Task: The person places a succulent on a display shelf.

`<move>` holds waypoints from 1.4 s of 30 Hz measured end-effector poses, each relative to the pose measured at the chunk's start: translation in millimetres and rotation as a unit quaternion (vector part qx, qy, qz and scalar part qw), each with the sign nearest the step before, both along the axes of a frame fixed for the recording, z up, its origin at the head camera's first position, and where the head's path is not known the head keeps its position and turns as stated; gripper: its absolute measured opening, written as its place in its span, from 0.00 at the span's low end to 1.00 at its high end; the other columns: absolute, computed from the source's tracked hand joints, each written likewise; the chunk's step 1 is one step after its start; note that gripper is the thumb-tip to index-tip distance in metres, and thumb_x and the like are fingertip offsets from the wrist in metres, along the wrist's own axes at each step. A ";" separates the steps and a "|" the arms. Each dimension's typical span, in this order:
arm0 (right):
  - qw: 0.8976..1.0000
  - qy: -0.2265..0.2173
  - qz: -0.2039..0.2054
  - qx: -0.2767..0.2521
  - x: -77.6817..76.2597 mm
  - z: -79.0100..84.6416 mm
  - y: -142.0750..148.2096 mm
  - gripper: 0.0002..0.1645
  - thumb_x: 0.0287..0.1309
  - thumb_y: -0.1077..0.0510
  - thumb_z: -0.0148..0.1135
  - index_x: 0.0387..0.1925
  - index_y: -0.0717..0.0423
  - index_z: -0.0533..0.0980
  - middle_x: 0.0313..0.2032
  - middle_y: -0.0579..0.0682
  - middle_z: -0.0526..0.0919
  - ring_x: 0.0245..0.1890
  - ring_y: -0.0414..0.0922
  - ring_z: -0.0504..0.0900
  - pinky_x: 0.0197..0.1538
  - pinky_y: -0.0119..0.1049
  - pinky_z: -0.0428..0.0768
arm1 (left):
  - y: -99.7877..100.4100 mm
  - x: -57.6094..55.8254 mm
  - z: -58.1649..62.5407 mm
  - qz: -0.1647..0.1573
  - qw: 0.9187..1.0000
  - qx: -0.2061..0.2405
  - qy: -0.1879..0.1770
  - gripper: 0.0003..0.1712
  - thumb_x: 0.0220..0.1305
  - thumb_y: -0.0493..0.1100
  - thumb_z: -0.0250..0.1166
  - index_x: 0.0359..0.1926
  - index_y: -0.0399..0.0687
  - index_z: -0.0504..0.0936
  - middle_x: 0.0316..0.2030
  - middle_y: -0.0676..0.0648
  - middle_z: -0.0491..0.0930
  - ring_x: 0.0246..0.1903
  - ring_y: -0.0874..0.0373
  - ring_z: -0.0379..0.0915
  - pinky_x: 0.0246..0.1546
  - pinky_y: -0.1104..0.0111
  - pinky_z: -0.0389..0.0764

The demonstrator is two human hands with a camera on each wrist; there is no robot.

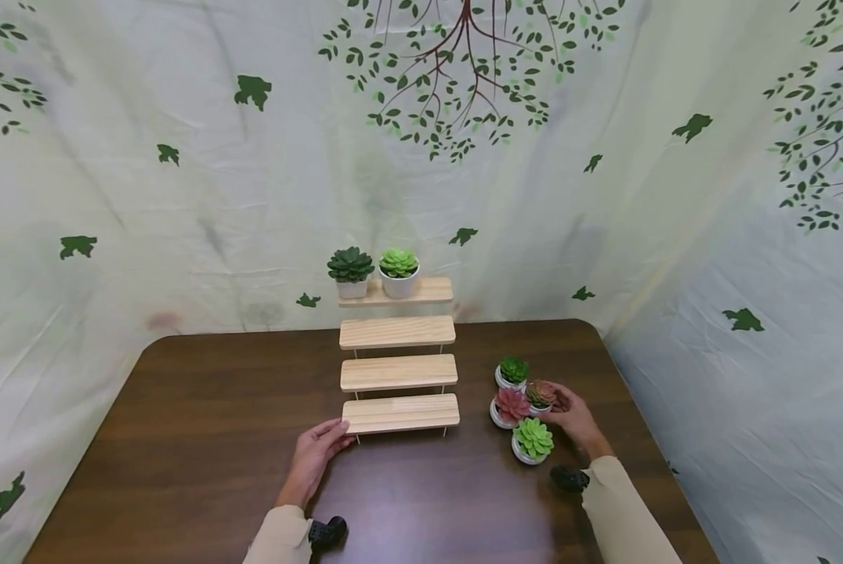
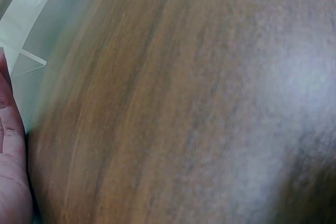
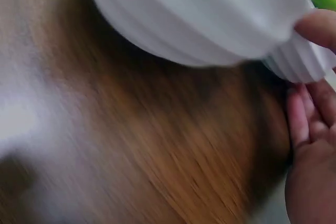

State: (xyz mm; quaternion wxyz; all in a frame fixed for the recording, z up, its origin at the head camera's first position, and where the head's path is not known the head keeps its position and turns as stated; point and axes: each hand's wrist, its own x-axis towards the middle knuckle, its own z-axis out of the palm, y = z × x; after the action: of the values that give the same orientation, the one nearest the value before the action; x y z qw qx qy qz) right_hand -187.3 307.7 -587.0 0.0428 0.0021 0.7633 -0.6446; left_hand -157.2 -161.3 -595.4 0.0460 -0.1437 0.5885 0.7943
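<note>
A stepped wooden display stand (image 1: 399, 413) with thin wire legs is on the brown table. At the left end of its lowest step, my left hand (image 1: 314, 453) holds the edge between thumb and fingers. In the left wrist view only part of that hand (image 2: 11, 166) shows. My right hand (image 1: 571, 417) grips a small potted succulent with reddish-brown leaves (image 1: 540, 393), its fingers around the white pot (image 3: 302, 59). Clustered against it are a dark green succulent (image 1: 513, 370), a pink one (image 1: 511, 406) and a light green one (image 1: 533, 439), all in white pots.
On the stand's top step sit a dark green succulent (image 1: 351, 270) and a bright green one (image 1: 399, 272) in white pots. A leaf-printed curtain (image 1: 252, 196) hangs behind the table (image 1: 217, 415) and along its right side.
</note>
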 end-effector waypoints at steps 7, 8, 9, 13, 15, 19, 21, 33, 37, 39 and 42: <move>0.998 -0.011 -0.041 0.049 -1.0 -0.4 -10.5 0.39 0.52 0.71 0.67 0.65 0.68 0.62 0.59 0.71 0.70 0.49 0.40 0.76 0.46 0.23 0.76 | -0.9 -1.5 0.9 0.001 1.000 0.000 -0.004 0.10 0.63 0.32 0.64 0.42 0.27 0.79 0.30 0.48 0.83 0.30 0.59 0.82 0.37 0.70 0.84; 0.997 -0.012 -0.047 0.054 -1.1 -0.4 -11.1 0.39 0.52 0.71 0.68 0.65 0.68 0.63 0.59 0.70 0.70 0.50 0.42 0.76 0.46 0.23 0.76 | -1.0 -1.5 0.6 0.001 1.000 0.001 -0.005 0.10 0.63 0.32 0.64 0.43 0.27 0.79 0.30 0.48 0.83 0.30 0.59 0.82 0.37 0.70 0.84; 0.997 -0.014 -0.053 0.055 -1.1 -0.6 -11.7 0.39 0.52 0.71 0.68 0.65 0.67 0.63 0.59 0.70 0.70 0.50 0.44 0.75 0.46 0.23 0.76 | -1.1 -1.5 0.3 0.001 1.000 0.002 -0.005 0.10 0.62 0.32 0.64 0.43 0.27 0.79 0.30 0.48 0.83 0.30 0.59 0.82 0.37 0.70 0.84; 0.996 -0.020 -0.067 0.062 -0.4 -2.5 -11.9 0.39 0.52 0.70 0.69 0.65 0.66 0.64 0.59 0.68 0.71 0.51 0.44 0.75 0.46 0.22 0.75 | -0.8 -0.7 -1.2 0.000 1.000 0.002 -0.004 0.10 0.63 0.32 0.63 0.43 0.27 0.79 0.30 0.48 0.83 0.30 0.59 0.82 0.38 0.70 0.84; 0.995 -0.022 -0.072 0.062 0.8 -3.2 -11.7 0.39 0.52 0.69 0.69 0.65 0.66 0.64 0.60 0.68 0.71 0.51 0.43 0.74 0.47 0.21 0.75 | -0.2 -0.7 -2.2 0.002 1.000 0.005 -0.005 0.10 0.62 0.32 0.64 0.42 0.28 0.79 0.30 0.48 0.83 0.30 0.59 0.82 0.38 0.70 0.84; 0.994 -0.020 -0.082 0.062 2.8 -3.6 -10.4 0.39 0.51 0.68 0.70 0.65 0.66 0.64 0.59 0.68 0.71 0.49 0.40 0.75 0.46 0.21 0.75 | 0.8 -1.0 -3.5 0.004 1.000 0.011 -0.005 0.09 0.62 0.32 0.64 0.42 0.28 0.79 0.30 0.48 0.84 0.30 0.58 0.82 0.38 0.69 0.84; 0.994 -0.019 -0.090 0.060 3.3 -2.9 -10.1 0.39 0.51 0.67 0.71 0.64 0.66 0.65 0.57 0.67 0.72 0.47 0.36 0.75 0.45 0.20 0.75 | 1.0 -0.5 -3.3 0.004 1.000 0.012 -0.004 0.09 0.62 0.32 0.64 0.42 0.28 0.80 0.30 0.48 0.84 0.30 0.58 0.82 0.38 0.69 0.84; 0.990 -0.032 -0.124 0.061 1.4 14.8 -6.1 0.39 0.51 0.64 0.71 0.63 0.68 0.64 0.59 0.65 0.71 0.51 0.40 0.74 0.45 0.17 0.73 | -0.9 0.1 -0.2 0.003 1.000 -0.001 0.001 0.19 0.63 0.33 0.64 0.50 0.22 0.74 0.31 0.48 0.84 0.31 0.59 0.82 0.38 0.70 0.84; 0.990 -0.014 -0.119 0.068 -1.3 27.5 -4.8 0.38 0.53 0.64 0.70 0.63 0.68 0.65 0.59 0.66 0.71 0.51 0.41 0.74 0.45 0.17 0.74 | 0.2 -0.2 0.8 0.003 1.000 -0.002 -0.005 0.20 0.63 0.33 0.63 0.52 0.21 0.73 0.31 0.49 0.84 0.30 0.60 0.82 0.37 0.70 0.84; 0.991 -0.004 -0.112 0.071 -3.4 35.5 -4.9 0.38 0.53 0.62 0.71 0.63 0.66 0.65 0.59 0.65 0.71 0.50 0.38 0.74 0.46 0.18 0.74 | 0.6 -0.1 1.5 0.004 1.000 -0.005 -0.005 0.19 0.63 0.33 0.63 0.51 0.21 0.73 0.31 0.49 0.83 0.30 0.60 0.82 0.37 0.71 0.84; 0.993 0.003 -0.102 0.064 -6.0 48.8 -6.4 0.39 0.53 0.61 0.72 0.64 0.64 0.65 0.60 0.63 0.71 0.49 0.37 0.74 0.45 0.19 0.76 | 1.2 -0.5 1.3 0.006 1.000 -0.001 -0.002 0.18 0.63 0.32 0.64 0.50 0.22 0.74 0.31 0.49 0.83 0.30 0.60 0.82 0.37 0.71 0.84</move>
State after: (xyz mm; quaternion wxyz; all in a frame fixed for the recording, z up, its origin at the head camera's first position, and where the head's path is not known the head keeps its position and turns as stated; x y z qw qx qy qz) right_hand -193.3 301.3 -538.2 -0.0258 0.0809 0.7991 -0.5952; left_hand -157.6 -160.1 -594.2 0.0425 -0.1489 0.5883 0.7937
